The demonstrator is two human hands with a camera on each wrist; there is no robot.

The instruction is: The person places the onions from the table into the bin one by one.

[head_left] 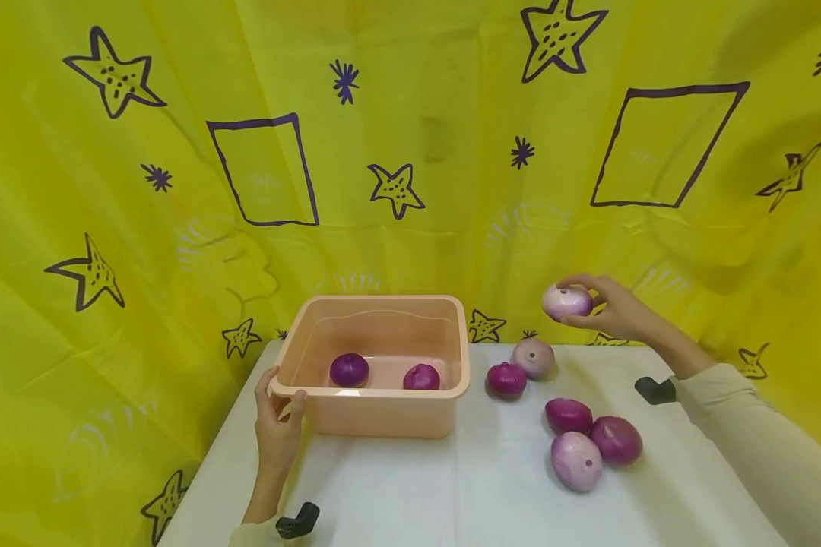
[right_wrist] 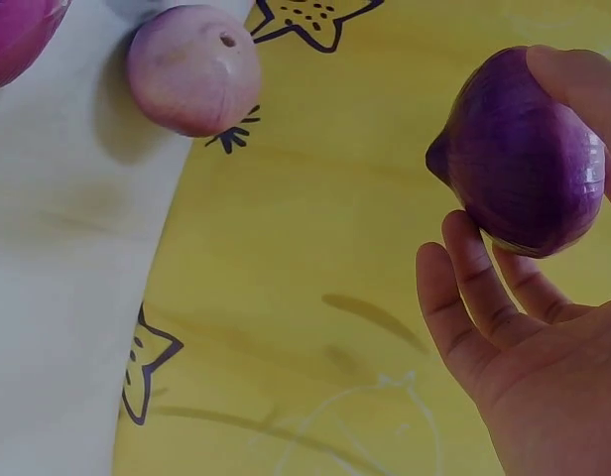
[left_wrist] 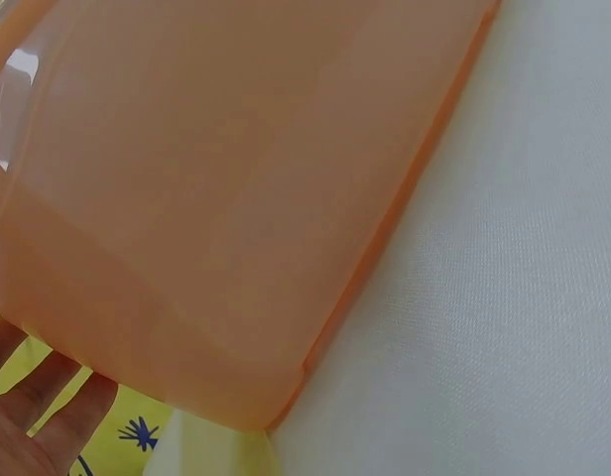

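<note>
My right hand [head_left: 605, 305] holds a purple-and-white onion [head_left: 566, 302] in the air above the table's back right. In the right wrist view the thumb and fingers grip this onion [right_wrist: 524, 154], its pointed tip facing left. With my left hand [head_left: 278, 422] I grip the near left corner of a peach plastic bin [head_left: 376, 414], the thumb over its rim. Two onions lie inside the bin: a dark purple one [head_left: 349, 370] and a pinkish-purple one [head_left: 422, 377]. Fingers [left_wrist: 82, 412] of the left hand show against the bin's side in the left wrist view.
Right of the bin, a purple onion [head_left: 506, 380] and a pale onion [head_left: 534, 358] sit side by side. Nearer, two purple onions [head_left: 568, 416] and a pale one [head_left: 576, 461] are clustered on the white tablecloth [head_left: 410, 494]. A yellow patterned curtain [head_left: 445, 251] hangs behind.
</note>
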